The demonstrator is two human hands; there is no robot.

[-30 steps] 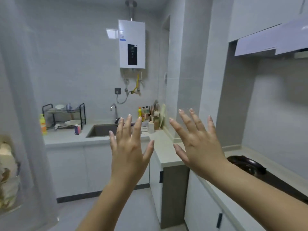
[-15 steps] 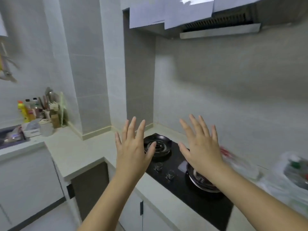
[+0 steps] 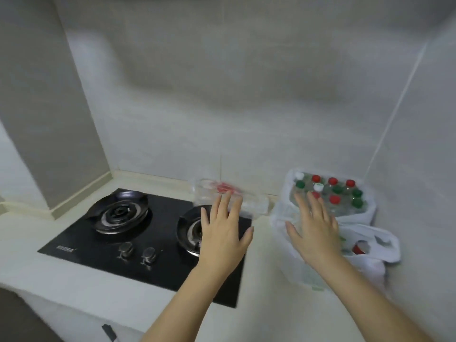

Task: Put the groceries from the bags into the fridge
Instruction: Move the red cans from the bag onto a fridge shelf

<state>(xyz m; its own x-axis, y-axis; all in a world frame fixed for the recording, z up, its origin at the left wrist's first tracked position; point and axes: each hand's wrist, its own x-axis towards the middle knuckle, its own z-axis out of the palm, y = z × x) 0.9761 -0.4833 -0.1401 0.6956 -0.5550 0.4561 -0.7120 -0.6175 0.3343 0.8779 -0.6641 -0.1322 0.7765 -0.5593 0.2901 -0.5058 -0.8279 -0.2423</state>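
On the head camera my left hand [image 3: 223, 233] is spread flat, holding nothing, over the hob's [image 3: 123, 233] right burner [image 3: 188, 230], with a clear packet [image 3: 217, 193] of something red just past its fingertips. My right hand [image 3: 313, 225], fingers straight and equally empty, hovers over the white bag [image 3: 281, 213] on the counter [image 3: 261, 267], its fingertips at the capped bottles [image 3: 333, 191] standing inside.

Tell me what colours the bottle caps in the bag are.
The caps are red, green and white; the head view shows them best.
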